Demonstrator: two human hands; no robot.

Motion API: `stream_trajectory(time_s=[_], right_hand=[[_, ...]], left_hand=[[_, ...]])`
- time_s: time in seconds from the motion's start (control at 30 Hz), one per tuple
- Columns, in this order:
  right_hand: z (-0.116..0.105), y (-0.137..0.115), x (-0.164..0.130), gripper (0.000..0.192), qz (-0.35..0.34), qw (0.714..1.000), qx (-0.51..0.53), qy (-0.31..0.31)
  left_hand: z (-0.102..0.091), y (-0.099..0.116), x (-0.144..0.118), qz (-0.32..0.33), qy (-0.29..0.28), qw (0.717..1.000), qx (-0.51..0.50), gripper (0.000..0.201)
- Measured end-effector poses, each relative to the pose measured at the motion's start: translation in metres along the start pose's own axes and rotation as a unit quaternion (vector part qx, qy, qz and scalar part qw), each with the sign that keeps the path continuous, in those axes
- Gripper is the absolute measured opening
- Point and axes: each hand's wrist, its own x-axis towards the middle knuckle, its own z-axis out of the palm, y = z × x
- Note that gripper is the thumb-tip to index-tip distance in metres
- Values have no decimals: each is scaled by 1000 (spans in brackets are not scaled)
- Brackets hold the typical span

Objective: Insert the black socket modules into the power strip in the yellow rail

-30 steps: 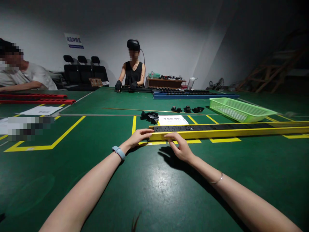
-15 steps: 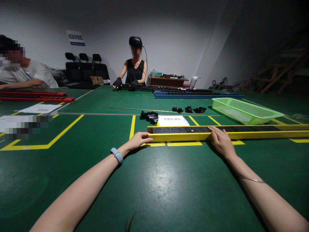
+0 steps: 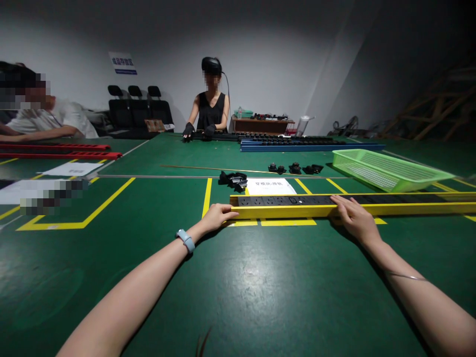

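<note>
A long yellow rail [image 3: 297,211] lies crosswise on the green tabletop [image 3: 238,287], running off past the right edge of view; the left hand [image 3: 217,216] rests loosely curled against its left end, fingertips touching the end face; the right hand [image 3: 355,217] lies flat over the rail's near edge further along, fingers spread, not clenched; bare green stretches wide toward the person; behind the rail sit a white sheet [image 3: 270,186], black parts [image 3: 233,179] and a green basket [image 3: 386,170], just beside its far edge.
</note>
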Motion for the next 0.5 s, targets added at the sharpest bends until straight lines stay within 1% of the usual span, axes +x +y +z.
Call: stream_trajectory(time_s=[0.23, 0.4, 0.5], right_hand=[[-1, 11, 0, 36, 1, 1000, 14, 9], [-3, 22, -3, 36, 16, 1000, 18, 16], [-3, 24, -4, 36, 27, 999, 19, 24]], left_hand=[[0, 1, 0, 1, 1, 1000, -3, 41], [0, 2, -1, 0, 3, 1000, -3, 39], [0, 2, -1, 1, 3, 1000, -5, 39]])
